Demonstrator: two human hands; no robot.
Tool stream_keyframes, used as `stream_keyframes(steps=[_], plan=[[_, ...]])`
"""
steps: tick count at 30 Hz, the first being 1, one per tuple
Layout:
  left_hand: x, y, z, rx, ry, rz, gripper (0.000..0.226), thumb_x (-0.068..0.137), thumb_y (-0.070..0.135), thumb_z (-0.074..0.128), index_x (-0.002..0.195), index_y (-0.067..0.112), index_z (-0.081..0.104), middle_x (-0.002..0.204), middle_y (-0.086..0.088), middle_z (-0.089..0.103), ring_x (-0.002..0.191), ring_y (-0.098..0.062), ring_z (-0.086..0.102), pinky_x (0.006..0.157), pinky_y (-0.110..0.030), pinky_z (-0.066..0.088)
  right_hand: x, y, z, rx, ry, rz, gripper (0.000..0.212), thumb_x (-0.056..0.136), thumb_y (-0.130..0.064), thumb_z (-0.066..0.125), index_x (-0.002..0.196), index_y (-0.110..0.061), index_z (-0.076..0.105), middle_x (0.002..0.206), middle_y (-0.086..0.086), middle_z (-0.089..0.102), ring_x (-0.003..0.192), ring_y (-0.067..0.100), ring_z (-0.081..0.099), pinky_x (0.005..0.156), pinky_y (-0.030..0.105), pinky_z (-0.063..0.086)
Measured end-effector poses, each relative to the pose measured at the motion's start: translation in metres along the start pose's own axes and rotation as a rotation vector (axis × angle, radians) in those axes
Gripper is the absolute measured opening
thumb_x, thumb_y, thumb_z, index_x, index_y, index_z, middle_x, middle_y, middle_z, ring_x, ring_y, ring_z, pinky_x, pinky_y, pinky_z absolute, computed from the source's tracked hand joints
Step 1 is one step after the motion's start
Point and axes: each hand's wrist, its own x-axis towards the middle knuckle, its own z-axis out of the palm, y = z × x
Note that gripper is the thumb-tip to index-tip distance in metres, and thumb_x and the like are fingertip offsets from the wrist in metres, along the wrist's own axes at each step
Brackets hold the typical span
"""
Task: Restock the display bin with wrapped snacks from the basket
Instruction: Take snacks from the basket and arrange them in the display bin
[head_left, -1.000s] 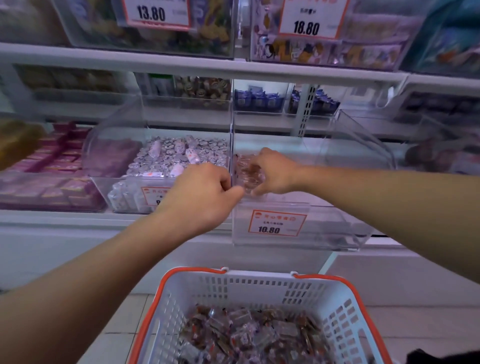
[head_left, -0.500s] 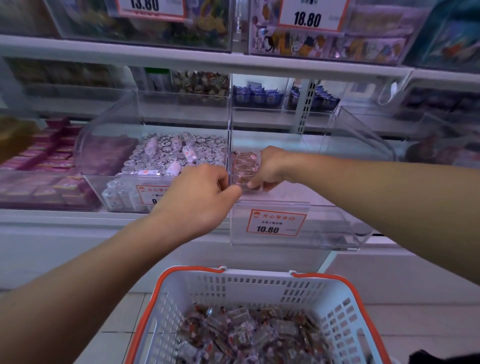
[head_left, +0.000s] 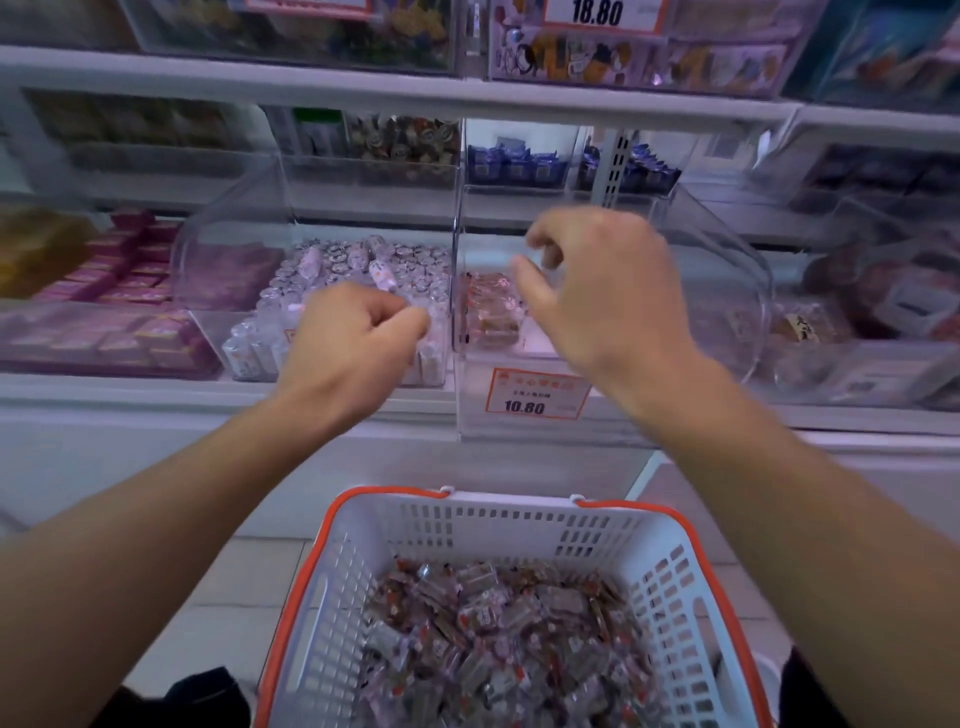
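The basket (head_left: 675, 566) is seen in white, pierced with rows of small slots and edged by an orange rim, and the wrapped snacks (head_left: 498, 644) heaped in it are shown in clear film marked with red, brown and white. The display bin (head_left: 727, 291) is made of colourless clear plastic, a small stack of red-and-brown snack packs (head_left: 491, 312) is held in its left corner, and its price tag (head_left: 537, 391) is printed in orange on white with dark figures. The neighbouring bin's sweets (head_left: 358, 265) are patterned white and pale pink, pink boxes (head_left: 124, 270) are stacked further left, and blue packets (head_left: 514, 161) are ranged on the white shelf (head_left: 395, 98) above.
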Motion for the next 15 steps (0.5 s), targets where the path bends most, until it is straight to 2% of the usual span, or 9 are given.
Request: stream_keyframes(steps=[2, 3, 4, 6, 8, 10, 12, 13, 15], plan=[[-0.012, -0.017, 0.007, 0.109, 0.030, 0.028, 0.041, 0.063, 0.038, 0.042, 0.051, -0.001, 0.047, 0.052, -0.027, 0.045, 0.047, -0.021, 0.041, 0.047, -0.042, 0.039, -0.057, -0.016, 0.002, 0.247, 0.207, -0.073, 0.025, 0.092, -0.028, 0.059, 0.069, -0.017, 0.061, 0.062, -0.005, 0.055, 0.057, 0.016, 0.051, 0.053, 0.029, 0.039], [-0.020, -0.029, 0.015, 0.185, 0.000, 0.009, 0.040, 0.065, 0.039, 0.042, 0.051, 0.002, 0.044, 0.049, -0.020, 0.040, 0.048, -0.022, 0.042, 0.045, -0.038, 0.034, -0.087, -0.023, 0.012, 0.318, 0.165, -0.053, 0.028, 0.093, -0.025, 0.058, 0.066, -0.017, 0.058, 0.060, -0.004, 0.053, 0.055, 0.018, 0.050, 0.052, 0.030, 0.038], [-0.031, -0.042, 0.026, 0.277, -0.073, -0.031, 0.038, 0.067, 0.040, 0.043, 0.051, 0.006, 0.043, 0.048, -0.012, 0.040, 0.052, -0.024, 0.046, 0.046, -0.035, 0.031, -0.117, -0.027, 0.028, 0.348, -0.011, -0.009, 0.027, 0.093, -0.025, 0.058, 0.067, -0.016, 0.059, 0.062, -0.001, 0.057, 0.059, 0.022, 0.055, 0.053, 0.032, 0.041], [-0.065, -0.071, 0.054, 0.550, -0.424, -0.168, 0.036, 0.077, 0.045, 0.050, 0.066, 0.014, 0.062, 0.072, -0.011, 0.063, 0.077, -0.031, 0.061, 0.058, -0.031, 0.039, -0.181, -0.024, 0.070, 0.300, -0.638, 0.143, 0.018, 0.092, -0.031, 0.060, 0.089, -0.015, 0.067, 0.085, 0.006, 0.070, 0.082, 0.029, 0.065, 0.068, 0.038, 0.052], [-0.115, -0.106, 0.085, 0.737, -0.869, -0.330, 0.038, 0.089, 0.046, 0.055, 0.109, 0.017, 0.070, 0.119, -0.017, 0.066, 0.109, -0.032, 0.061, 0.075, -0.028, 0.047, -0.250, -0.007, 0.099, 0.241, -1.235, 0.235, 0.038, 0.090, -0.037, 0.065, 0.122, -0.017, 0.063, 0.118, 0.011, 0.068, 0.108, 0.030, 0.063, 0.089, 0.036, 0.052], [-0.170, -0.137, 0.109, 0.768, -1.123, -0.512, 0.046, 0.092, 0.046, 0.056, 0.125, 0.014, 0.061, 0.135, -0.016, 0.057, 0.117, -0.030, 0.057, 0.074, -0.021, 0.049, -0.313, 0.014, 0.104, 0.131, -1.624, 0.263, 0.058, 0.085, -0.039, 0.073, 0.135, -0.015, 0.055, 0.133, 0.013, 0.060, 0.118, 0.029, 0.058, 0.093, 0.028, 0.047], [-0.215, -0.163, 0.131, 0.689, -1.223, -0.654, 0.054, 0.094, 0.047, 0.054, 0.131, 0.008, 0.058, 0.138, -0.016, 0.054, 0.122, -0.030, 0.055, 0.090, -0.028, 0.049, -0.357, 0.032, 0.099, -0.030, -1.707, 0.367, 0.071, 0.072, -0.044, 0.082, 0.131, -0.013, 0.057, 0.125, 0.013, 0.064, 0.109, 0.029, 0.062, 0.084, 0.029, 0.049], [-0.231, -0.171, 0.142, 0.647, -1.200, -0.726, 0.052, 0.094, 0.046, 0.056, 0.131, 0.009, 0.059, 0.136, -0.015, 0.057, 0.121, -0.031, 0.056, 0.097, -0.033, 0.048, -0.370, 0.036, 0.098, -0.098, -1.706, 0.402, 0.075, 0.066, -0.048, 0.085, 0.126, -0.011, 0.058, 0.117, 0.013, 0.066, 0.102, 0.030, 0.065, 0.081, 0.032, 0.053], [-0.257, -0.182, 0.162, 0.536, -1.021, -0.932, 0.063, 0.084, 0.044, 0.070, 0.135, 0.010, 0.054, 0.130, -0.014, 0.060, 0.116, -0.030, 0.060, 0.097, -0.038, 0.051, -0.376, 0.035, 0.104, -0.147, -1.648, 0.479, 0.069, 0.064, -0.044, 0.084, 0.117, -0.008, 0.059, 0.105, 0.013, 0.067, 0.092, 0.032, 0.066, 0.073, 0.036, 0.056]])
